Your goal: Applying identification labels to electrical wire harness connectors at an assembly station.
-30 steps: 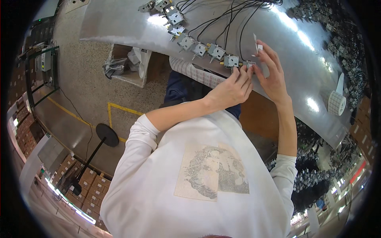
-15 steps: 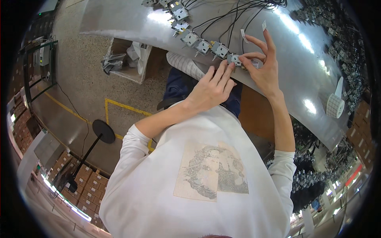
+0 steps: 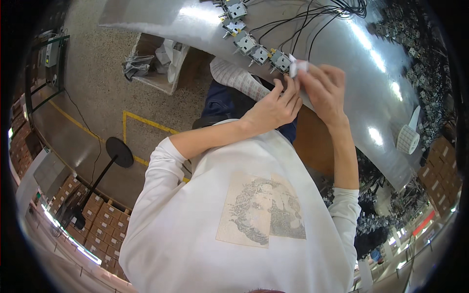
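Observation:
A row of small grey metal box-shaped parts (image 3: 280, 60) with black cables (image 3: 288, 24) lies along the near edge of the metal table. At the right end of the row, my right hand (image 3: 326, 93) is curled and blurred by motion. White paper labels (image 3: 294, 66) are at its fingertips, close against the parts. My left hand (image 3: 274, 106) rests at the table edge just below, fingers bent and slightly apart. Its fingertips are next to the right hand's. The end part of the row is hidden behind the labels and fingers.
A printed white sheet (image 3: 237, 80) hangs over my lap. An open box (image 3: 177, 78) with plastic bags stands on the floor at left. On the right are a white roll (image 3: 408, 139) and a pile of grey parts (image 3: 415, 53). A round-based black stand (image 3: 119, 152) stands left.
My right hand's raised fingers, with labels stuck on their tips, have curled down, bringing the labels to the row's end. The left fingers have shifted slightly right in view.

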